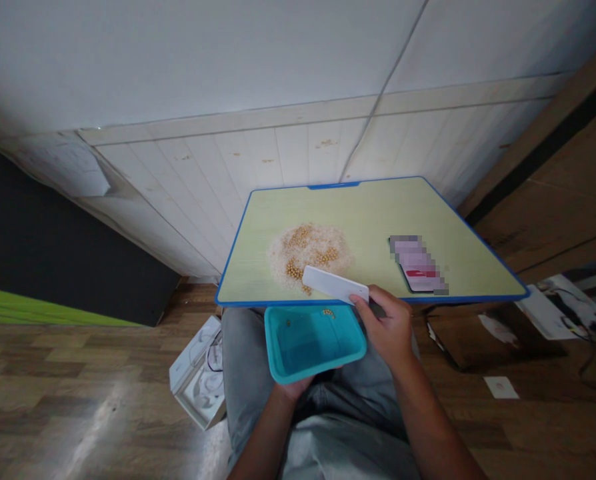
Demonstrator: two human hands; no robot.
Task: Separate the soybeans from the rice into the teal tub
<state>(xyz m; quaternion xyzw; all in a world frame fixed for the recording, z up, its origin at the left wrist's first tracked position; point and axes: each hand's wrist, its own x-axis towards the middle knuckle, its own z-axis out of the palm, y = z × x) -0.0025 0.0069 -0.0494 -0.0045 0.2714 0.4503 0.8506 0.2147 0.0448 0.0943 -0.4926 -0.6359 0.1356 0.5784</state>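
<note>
My right hand [387, 327] is closed round one end of a flat white scraper [334, 285], whose other end lies at the near edge of a pile of white rice mixed with yellow beans [309, 255] on a small green table with a blue rim [368, 301]. My left hand [294, 387] is under a teal rectangular tub [314, 340] and holds it just below the table's front edge. Only a bit of that hand shows under the tub. A few yellow beans lie in the tub.
A phone [419, 265] with a lit screen lies on the table's right side. A white box with cables [198, 373] stands on the wooden floor at my left knee. Papers and a brown box [483, 333] lie to the right. A white panelled wall is behind the table.
</note>
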